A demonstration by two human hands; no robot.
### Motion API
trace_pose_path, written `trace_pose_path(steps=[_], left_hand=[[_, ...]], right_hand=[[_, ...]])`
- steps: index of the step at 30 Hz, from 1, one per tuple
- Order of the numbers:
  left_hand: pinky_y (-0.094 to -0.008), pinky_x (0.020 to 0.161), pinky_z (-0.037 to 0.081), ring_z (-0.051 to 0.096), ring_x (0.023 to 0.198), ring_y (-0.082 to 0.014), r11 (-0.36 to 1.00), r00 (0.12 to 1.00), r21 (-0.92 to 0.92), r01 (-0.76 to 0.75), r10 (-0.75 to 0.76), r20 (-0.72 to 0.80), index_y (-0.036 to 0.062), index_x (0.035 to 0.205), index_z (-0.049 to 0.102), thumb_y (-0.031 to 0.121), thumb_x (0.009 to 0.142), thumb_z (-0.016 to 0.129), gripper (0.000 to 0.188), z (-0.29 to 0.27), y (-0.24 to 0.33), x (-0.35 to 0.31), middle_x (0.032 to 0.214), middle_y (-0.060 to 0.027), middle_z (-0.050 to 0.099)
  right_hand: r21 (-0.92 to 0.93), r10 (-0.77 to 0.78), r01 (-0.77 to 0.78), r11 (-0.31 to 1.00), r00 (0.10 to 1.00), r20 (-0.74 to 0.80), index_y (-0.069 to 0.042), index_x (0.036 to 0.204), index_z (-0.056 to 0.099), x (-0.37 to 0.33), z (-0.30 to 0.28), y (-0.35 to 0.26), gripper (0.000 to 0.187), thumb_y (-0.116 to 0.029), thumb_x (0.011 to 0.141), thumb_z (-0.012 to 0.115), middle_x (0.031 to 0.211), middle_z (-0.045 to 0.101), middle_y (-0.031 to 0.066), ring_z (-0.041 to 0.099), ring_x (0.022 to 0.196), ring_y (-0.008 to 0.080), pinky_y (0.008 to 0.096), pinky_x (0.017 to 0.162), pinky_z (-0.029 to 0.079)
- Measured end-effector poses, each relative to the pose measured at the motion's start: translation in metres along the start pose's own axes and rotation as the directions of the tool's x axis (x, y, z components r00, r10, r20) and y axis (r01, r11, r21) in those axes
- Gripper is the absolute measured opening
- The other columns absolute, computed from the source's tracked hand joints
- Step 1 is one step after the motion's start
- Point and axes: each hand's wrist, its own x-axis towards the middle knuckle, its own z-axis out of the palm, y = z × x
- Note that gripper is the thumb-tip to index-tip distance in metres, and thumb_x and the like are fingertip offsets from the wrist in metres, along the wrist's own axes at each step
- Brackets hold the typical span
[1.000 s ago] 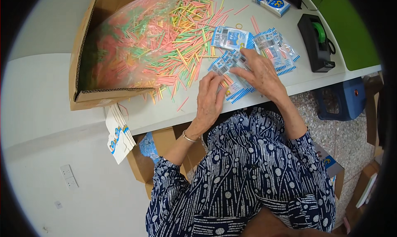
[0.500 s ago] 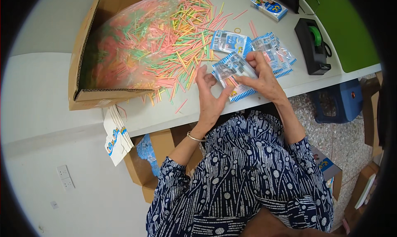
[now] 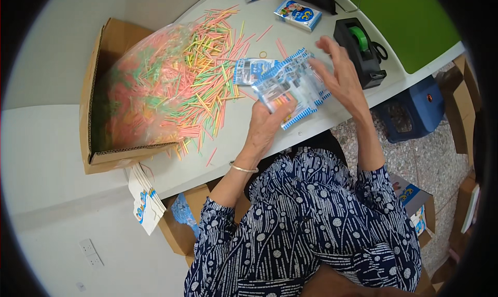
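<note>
My left hand (image 3: 265, 122) grips the near corner of a clear plastic packet (image 3: 277, 87) with blue striped edges, thumb on top. Pink and orange sticks show through the packet's lower part. To its right, my right hand (image 3: 343, 82) is raised with fingers apart and nothing in it. Beneath that hand, partly covered, are more such packets (image 3: 319, 84). Another blue-and-white packet (image 3: 246, 70) lies flat just behind the held one. Loose pastel sticks (image 3: 210, 84) in pink, yellow and green are heaped on the table to the left.
An open cardboard box (image 3: 132, 154) on its side holds a clear bag (image 3: 148, 84) of sticks. At the right stand a black tape dispenser (image 3: 358, 53) and, farther back, a blue-and-white pack (image 3: 298, 14). A rubber band (image 3: 263, 54) lies on the table (image 3: 311, 123). Below is a blue stool (image 3: 412, 113).
My right hand has let go of the packet and lifted away to the right, its fingers spreading. My left hand has closed on the packet's corner. The whole view has shifted and turned.
</note>
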Motion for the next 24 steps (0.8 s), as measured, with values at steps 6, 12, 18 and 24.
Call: trace_pose_path(steps=[6, 12, 18, 24], left_hand=[[-0.0262, 0.077, 0.05, 0.06, 0.089, -0.0112, 0.992, 1.0, 0.122, 0.005, -0.002, -0.028, -0.003, 0.113, 0.058, 0.011, 0.084, 0.066, 0.033, 0.015, -0.006, 0.019, 0.101, -0.007, 0.064], [-0.0281, 0.078, 0.05, 0.06, 0.09, -0.0143, 0.949, 0.989, 0.292, -0.117, 0.139, -0.057, -0.0034, 0.117, 0.052, 0.016, 0.084, 0.067, 0.041, 0.016, -0.018, 0.022, 0.104, -0.0106, 0.063], [-0.0292, 0.079, 0.05, 0.06, 0.092, -0.0155, 0.925, 0.976, 0.336, -0.18, 0.209, -0.054, -0.0034, 0.121, 0.048, 0.016, 0.085, 0.066, 0.045, 0.019, -0.02, 0.018, 0.108, -0.0123, 0.061], [-0.0311, 0.082, 0.05, 0.06, 0.097, -0.0206, 0.908, 0.975, 0.37, -0.195, 0.22, -0.027, -0.0053, 0.124, 0.045, 0.015, 0.084, 0.066, 0.05, 0.022, -0.028, 0.015, 0.114, -0.0157, 0.057]], right_hand=[[-0.482, 0.072, -0.022, 0.876, 0.994, 0.087, -0.002, 0.121, 0.054, 0.005, 0.002, 0.035, 0.041, -0.021, 0.086, 0.064, 0.114, 0.056, 0.017, 0.054, 0.102, 0.033, 0.0391, 0.087, 0.044], [-0.224, 0.437, -0.38, 0.897, 0.84, 0.323, -0.001, 0.115, 0.059, 0.027, -0.006, 0.018, 0.051, -0.035, 0.08, 0.07, 0.102, 0.06, 0.0182, 0.058, 0.085, 0.0328, 0.0376, 0.077, 0.047], [-0.146, 0.043, -0.023, 0.989, 0.99, 0.136, 0.006, 0.105, 0.057, 0.007, 0.008, 0.022, 0.062, -0.043, 0.072, 0.076, 0.085, 0.06, 0.0176, 0.058, 0.077, 0.0247, 0.0339, 0.069, 0.045], [0.034, 0.207, -0.227, 0.973, 0.934, 0.29, 0.002, 0.097, 0.054, 0.001, 0.0, 0.019, 0.052, -0.033, 0.07, 0.08, 0.088, 0.058, 0.0103, 0.053, 0.084, 0.0148, 0.0277, 0.07, 0.043]])
